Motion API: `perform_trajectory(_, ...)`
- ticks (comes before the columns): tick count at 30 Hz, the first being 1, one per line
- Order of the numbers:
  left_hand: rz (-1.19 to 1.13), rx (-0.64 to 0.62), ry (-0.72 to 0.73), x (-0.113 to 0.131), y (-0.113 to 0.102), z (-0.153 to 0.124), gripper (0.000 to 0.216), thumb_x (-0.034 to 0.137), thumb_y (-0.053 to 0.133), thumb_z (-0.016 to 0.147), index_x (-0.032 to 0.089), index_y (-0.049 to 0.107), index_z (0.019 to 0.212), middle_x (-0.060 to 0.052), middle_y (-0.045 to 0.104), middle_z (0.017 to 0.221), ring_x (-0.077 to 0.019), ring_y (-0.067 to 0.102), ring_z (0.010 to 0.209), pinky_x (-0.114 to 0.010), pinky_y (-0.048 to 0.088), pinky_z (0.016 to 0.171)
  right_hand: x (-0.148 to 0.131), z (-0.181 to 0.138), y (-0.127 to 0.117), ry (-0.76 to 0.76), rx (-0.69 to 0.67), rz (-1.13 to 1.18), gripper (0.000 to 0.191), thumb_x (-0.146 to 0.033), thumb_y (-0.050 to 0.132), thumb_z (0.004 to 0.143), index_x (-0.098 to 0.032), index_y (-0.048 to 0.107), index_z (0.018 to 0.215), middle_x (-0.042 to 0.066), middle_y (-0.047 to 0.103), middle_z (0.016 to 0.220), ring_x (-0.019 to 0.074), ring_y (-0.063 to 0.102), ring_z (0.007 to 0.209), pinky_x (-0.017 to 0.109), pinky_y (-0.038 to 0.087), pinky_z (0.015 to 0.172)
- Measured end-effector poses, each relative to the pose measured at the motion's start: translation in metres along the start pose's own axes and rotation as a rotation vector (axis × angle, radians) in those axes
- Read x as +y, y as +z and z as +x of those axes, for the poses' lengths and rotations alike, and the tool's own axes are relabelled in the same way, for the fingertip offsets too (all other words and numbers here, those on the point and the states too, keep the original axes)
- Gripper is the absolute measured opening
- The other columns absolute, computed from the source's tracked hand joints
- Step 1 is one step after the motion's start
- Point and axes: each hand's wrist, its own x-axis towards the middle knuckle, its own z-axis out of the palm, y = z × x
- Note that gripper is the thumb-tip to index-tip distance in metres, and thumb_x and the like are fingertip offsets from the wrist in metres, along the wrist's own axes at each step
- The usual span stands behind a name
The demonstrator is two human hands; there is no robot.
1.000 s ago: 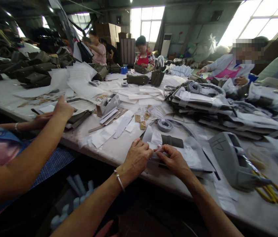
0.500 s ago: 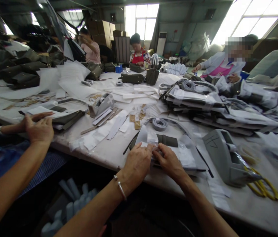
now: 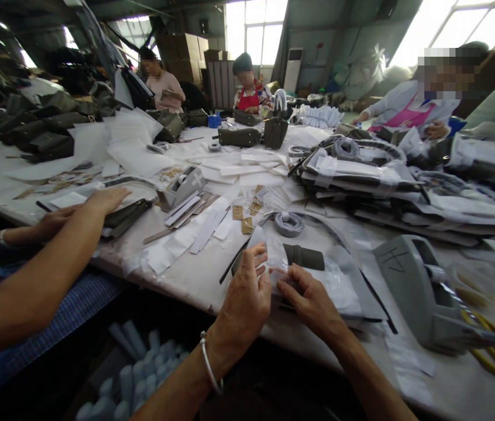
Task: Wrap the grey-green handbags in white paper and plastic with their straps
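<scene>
My left hand [image 3: 247, 289] lies with its fingers spread flat over a clear plastic wrap [image 3: 274, 252] at the table's near edge. My right hand [image 3: 306, 298] pinches the edge of that wrap beside it. Under the wrap lies a dark olive leather piece [image 3: 306, 256] on a grey flat bag part [image 3: 348, 280]. A silver bangle sits on my left wrist.
A grey tape dispenser [image 3: 418, 292] and yellow-handled scissors [image 3: 493, 351] lie to the right. A second tape dispenser [image 3: 184, 184], paper strips and a strap coil [image 3: 289, 222] sit ahead. A neighbour's hands [image 3: 93, 202] rest on a bag part at left. Wrapped bags [image 3: 383, 181] pile right; other people work across the table.
My left hand's fingers have spread out flat over the wrap. The neighbour's hand came down from a raised position onto the bag part at left.
</scene>
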Motion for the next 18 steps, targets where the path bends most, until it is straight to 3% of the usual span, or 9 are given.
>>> perform_trajectory(3,-0.038,0.017,-0.056,-0.006,0.005,0.001,0.042,0.016,0.046,0.09,0.021,0.038,0.131,-0.014,0.052,0.138,-0.0214,0.062,0.116,-0.037,0.053,0.098,0.002,-0.002,0.0,-0.012,0.01,0.012,0.026,-0.042,0.056,0.087,-0.027,0.068,0.105,0.005,0.071,0.105,0.033,0.057,0.117,0.053,0.037,0.108)
perform_trajectory(7,-0.015,0.026,-0.15,-0.021,0.006,-0.001,0.034,0.027,0.048,0.092,0.019,0.043,0.125,-0.014,0.058,0.128,-0.0211,0.068,0.102,-0.037,0.054,0.091,0.003,-0.004,0.003,-0.013,0.009,-0.009,0.02,-0.04,0.057,0.087,-0.026,0.068,0.094,0.006,0.073,0.102,0.0351,0.053,0.124,0.056,0.036,0.111)
perform_trajectory(12,-0.091,-0.076,-0.279,-0.023,-0.001,0.008,0.034,0.044,0.048,0.094,0.017,0.053,0.114,-0.011,0.068,0.107,-0.0208,0.07,0.088,-0.031,0.054,0.079,0.009,-0.006,0.007,-0.08,-0.009,-0.05,0.026,-0.045,0.057,0.089,-0.025,0.07,0.101,0.005,0.072,0.111,0.0333,0.052,0.127,0.056,0.032,0.115)
perform_trajectory(15,-0.038,-0.169,-0.322,-0.018,-0.006,0.018,0.038,0.051,0.051,0.09,0.016,0.063,0.101,-0.006,0.071,0.092,-0.0197,0.068,0.083,-0.028,0.051,0.074,0.032,-0.011,0.006,-0.128,0.006,-0.132,0.034,-0.054,0.058,0.087,-0.027,0.073,0.102,0.004,0.072,0.116,0.0354,0.054,0.126,0.053,0.045,0.108)
perform_trajectory(18,0.021,-0.269,-0.411,-0.018,-0.011,0.027,0.052,0.063,0.049,0.087,0.014,0.068,0.09,-0.003,0.068,0.078,-0.0175,0.063,0.075,-0.025,0.048,0.069,0.067,-0.007,0.007,-0.244,0.025,-0.208,0.035,-0.058,0.062,0.081,-0.03,0.076,0.098,0.003,0.074,0.108,0.0362,0.06,0.118,0.048,0.055,0.097)
